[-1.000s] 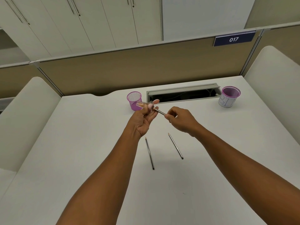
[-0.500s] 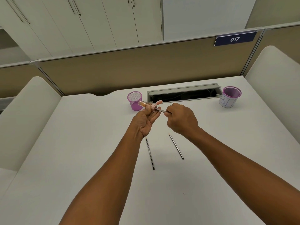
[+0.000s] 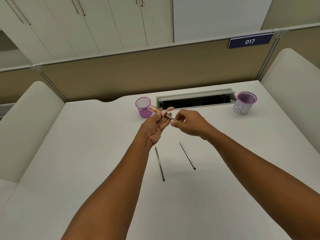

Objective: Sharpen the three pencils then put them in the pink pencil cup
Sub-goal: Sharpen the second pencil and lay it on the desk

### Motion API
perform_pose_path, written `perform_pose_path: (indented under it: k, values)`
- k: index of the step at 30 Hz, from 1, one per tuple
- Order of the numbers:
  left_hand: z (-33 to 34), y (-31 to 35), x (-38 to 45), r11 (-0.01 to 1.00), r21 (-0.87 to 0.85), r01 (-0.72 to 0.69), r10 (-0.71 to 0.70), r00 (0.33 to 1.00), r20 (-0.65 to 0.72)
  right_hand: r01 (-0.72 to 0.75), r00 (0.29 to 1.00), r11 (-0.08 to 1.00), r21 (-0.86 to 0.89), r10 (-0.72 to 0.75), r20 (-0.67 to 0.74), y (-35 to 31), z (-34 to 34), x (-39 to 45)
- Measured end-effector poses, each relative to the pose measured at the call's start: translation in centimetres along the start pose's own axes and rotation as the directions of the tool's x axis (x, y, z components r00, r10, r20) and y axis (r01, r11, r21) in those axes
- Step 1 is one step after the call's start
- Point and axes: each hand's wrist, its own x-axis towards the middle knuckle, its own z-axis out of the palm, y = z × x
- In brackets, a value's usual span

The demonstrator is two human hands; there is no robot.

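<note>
So the worktop is the big white thing here, with a cable slot at the back. Pink pencil cup sits at the far middle, just left of that slot, and a second cup with a paper wrap is way off to the right.

Two pencils are lying flat near the middle, one on the left and one on the right, side by side but apart, nobody touching them.

Third pencil is up in the air, right in front of the pink cup. Left hand has its grip wrapped round a little clear sharpener with a pink cap; right hand is pinching the pencil shaft, tip end stuck in the sharpener.

Looks like we're on pencil one of three, mid-sharpen. Next is probably more twisting, then pull it out and drop it in the pink cup. Can't tell how sharp the point is, it's hidden inside.
</note>
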Motion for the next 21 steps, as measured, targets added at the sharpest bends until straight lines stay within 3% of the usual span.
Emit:
perform_pose_path:
  k: [3, 7, 10, 13, 16, 18, 21]
  values:
    - [0.1, 0.0, 0.1, 1.0, -0.01, 0.009, -0.009, 1.0, 0.003, 0.094, 0.965, 0.946, -0.312, -0.163, -0.205, 0.2, 0.8, 0.0]
    - [0.1, 0.2, 0.1, 1.0, 0.01, -0.008, 0.008, 1.0, 0.019, 0.144, 0.938, 0.866, -0.478, -0.274, -0.213, 0.4, 1.4, 0.1]
    - [0.0, 0.4, 0.1, 0.999, 0.043, -0.013, 0.013, 1.0, 0.008, 0.129, 0.969, 0.93, -0.344, -0.191, -0.156, 0.3, 0.8, 0.5]
    - [-0.1, 0.5, 0.0, 0.998, 0.064, -0.002, 0.0, 1.0, 0.026, -0.003, 1.0, 1.0, -0.008, 0.003, -0.029, 0.0, 0.1, 1.0]
    - [-0.3, 0.3, 0.0, 0.997, 0.077, 0.003, -0.006, 1.0, 0.031, -0.2, 0.97, 0.939, 0.278, 0.151, 0.189, -0.1, -1.0, 0.9]
    - [-0.4, 0.1, 0.1, 0.995, 0.096, 0.004, -0.008, 0.999, 0.035, -0.239, 0.954, 0.923, 0.3, 0.166, 0.248, 0.1, -1.3, 0.9]
    - [-0.5, -0.5, 0.3, 0.997, 0.079, 0.007, -0.007, 1.0, -0.006, -0.138, 0.981, 0.979, 0.152, 0.114, 0.155, 0.4, -0.6, 1.0]
